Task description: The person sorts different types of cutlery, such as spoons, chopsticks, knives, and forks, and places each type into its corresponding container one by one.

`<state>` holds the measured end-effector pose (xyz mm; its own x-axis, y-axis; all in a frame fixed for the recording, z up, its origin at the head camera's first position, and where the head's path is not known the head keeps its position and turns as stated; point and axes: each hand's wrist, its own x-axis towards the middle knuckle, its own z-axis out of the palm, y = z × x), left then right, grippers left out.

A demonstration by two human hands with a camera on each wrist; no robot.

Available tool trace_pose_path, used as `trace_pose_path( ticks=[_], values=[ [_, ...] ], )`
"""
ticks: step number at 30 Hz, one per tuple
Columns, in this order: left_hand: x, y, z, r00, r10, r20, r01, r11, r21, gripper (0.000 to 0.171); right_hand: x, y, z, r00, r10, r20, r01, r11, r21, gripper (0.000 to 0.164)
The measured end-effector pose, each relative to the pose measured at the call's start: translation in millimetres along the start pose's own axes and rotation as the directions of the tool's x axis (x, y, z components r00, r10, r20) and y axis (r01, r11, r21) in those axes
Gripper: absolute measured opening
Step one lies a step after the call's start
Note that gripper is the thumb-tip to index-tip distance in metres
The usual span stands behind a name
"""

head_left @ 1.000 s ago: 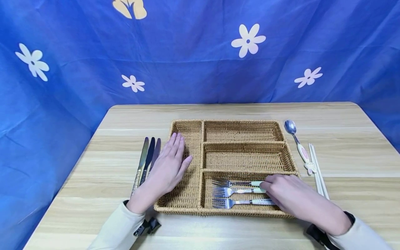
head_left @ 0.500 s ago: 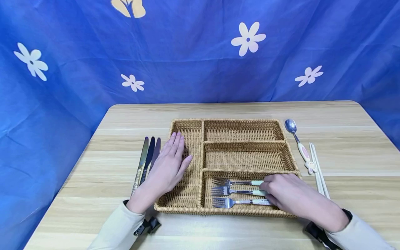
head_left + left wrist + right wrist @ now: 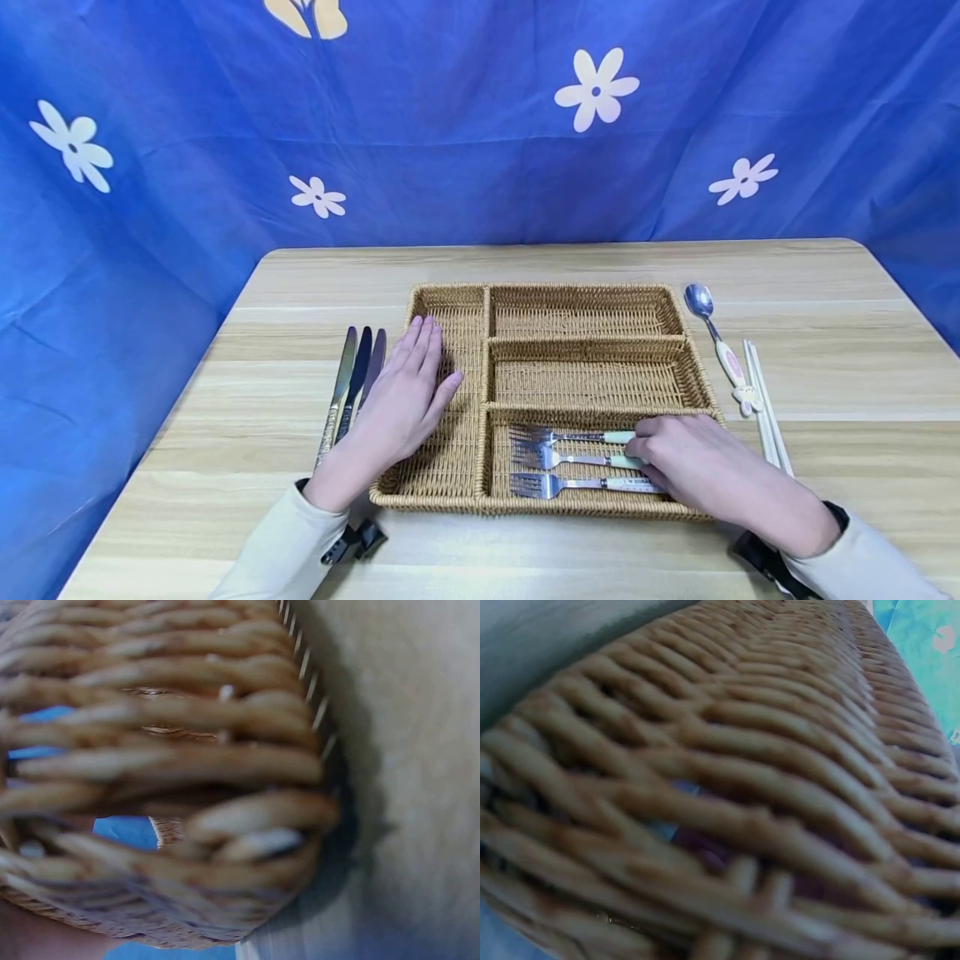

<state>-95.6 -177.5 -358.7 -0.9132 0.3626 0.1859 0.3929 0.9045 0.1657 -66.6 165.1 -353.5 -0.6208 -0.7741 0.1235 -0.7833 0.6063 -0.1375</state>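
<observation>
Middle fork (image 3: 577, 459) has edged right, right hand (image 3: 693, 461) hiding its end

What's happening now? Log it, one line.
left grip: over left rim of brown rectangular wicker tray | right grip: curled on middle mint-handled metal fork | three metal knives: beside tray

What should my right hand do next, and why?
Probably settle the middle fork and ease the right hand away: its curled fingers are at that handle, and three forks already lie side by side in the front right compartment.
</observation>
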Motion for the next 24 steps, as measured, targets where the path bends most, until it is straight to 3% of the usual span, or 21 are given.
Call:
trace_pose_path(
  ticks=[13,24],
  values=[
    [-0.1,0.6,-1.1,1.0,-0.003,0.002,0.003,1.0,0.0,0.068,-0.6,0.5,0.0,1.0,0.004,0.007,-0.004,1.0,0.006,0.026],
    [-0.3,0.5,-1.6,1.0,-0.009,0.017,0.009,1.0,-0.002,0.069,-1.1,1.4,0.7,0.997,0.061,0.046,-0.064,0.996,0.068,0.031]
  ],
)
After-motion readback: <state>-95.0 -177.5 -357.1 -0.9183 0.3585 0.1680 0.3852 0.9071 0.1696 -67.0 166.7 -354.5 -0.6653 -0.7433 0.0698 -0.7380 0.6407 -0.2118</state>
